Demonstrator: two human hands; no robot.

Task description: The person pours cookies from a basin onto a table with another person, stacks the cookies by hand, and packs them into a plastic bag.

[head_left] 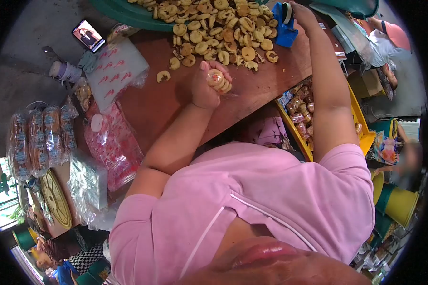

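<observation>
My left hand (pixel 206 90) is closed around a small stack of round cookies in clear wrap (pixel 217 80), just above the brown tabletop (pixel 176 111). A red mark shows on the wrap. At the top right, my right hand (pixel 303 15) reaches to a blue tape dispenser (pixel 284 34) with its tape roll (pixel 287 13). Its fingers are bent together at the roll's far side, and what they pinch is too small to make out. A large heap of loose cookies (pixel 218 35) spreads over the table, spilling from a green basin (pixel 133 16).
A yellow crate (pixel 356 102) of wrapped packs stands by my right arm. On the left lie printed plastic sheets (pixel 114 66), a phone (pixel 88 35), a red-patterned plastic bundle (pixel 111 142) and bagged packs (pixel 43 137). Other people sit at the far right and lower left.
</observation>
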